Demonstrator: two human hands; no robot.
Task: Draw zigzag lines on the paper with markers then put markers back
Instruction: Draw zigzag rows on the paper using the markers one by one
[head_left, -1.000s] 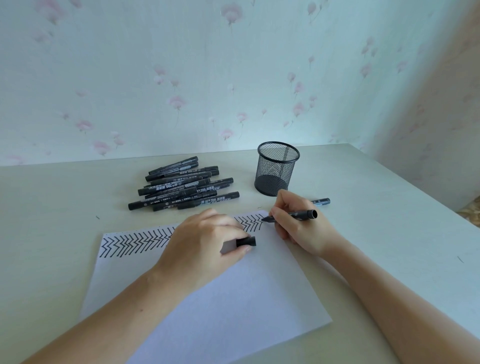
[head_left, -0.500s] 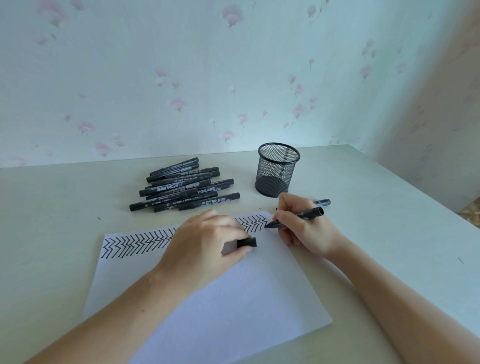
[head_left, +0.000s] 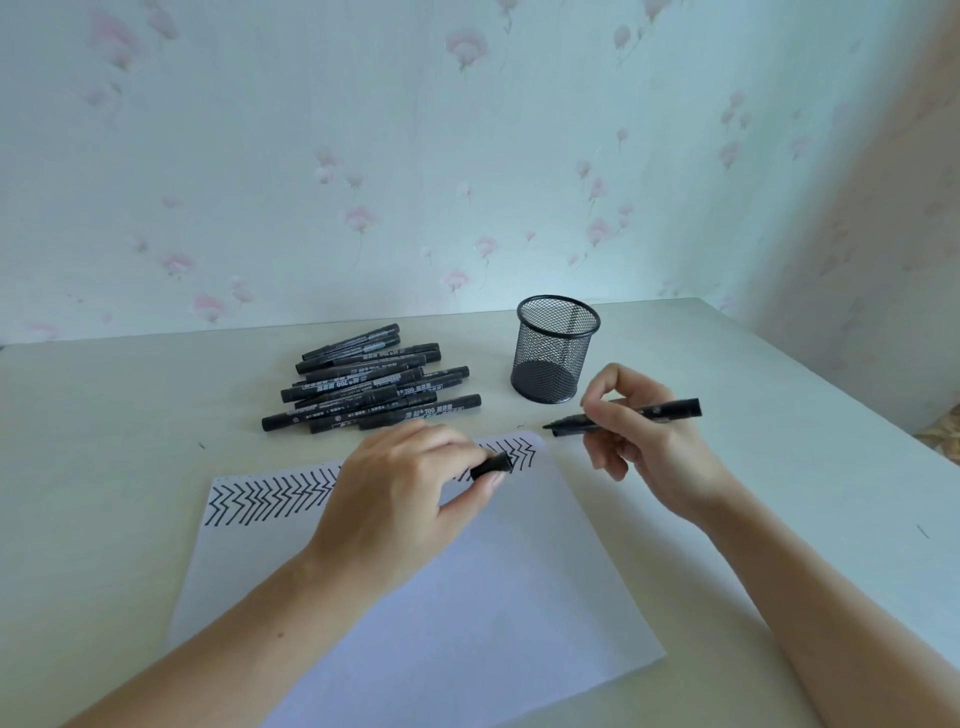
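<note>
A white sheet of paper (head_left: 441, 597) lies on the table, with a band of black zigzag lines (head_left: 270, 501) along its far edge. My right hand (head_left: 639, 441) holds an uncapped black marker (head_left: 649, 412) lifted off the paper, its tip pointing left just past the paper's far right corner. My left hand (head_left: 400, 493) hovers over the paper and pinches the marker's black cap (head_left: 491, 465). The hand hides part of the zigzag band.
A pile of several black capped markers (head_left: 369, 384) lies behind the paper at centre left. A black mesh pen cup (head_left: 556, 349) stands upright beside my right hand; its inside looks bare. The table's right edge (head_left: 857, 410) runs diagonally nearby.
My right hand lifted the marker off the paper and moved right and up. My left hand rose slightly, still pinching the cap.
</note>
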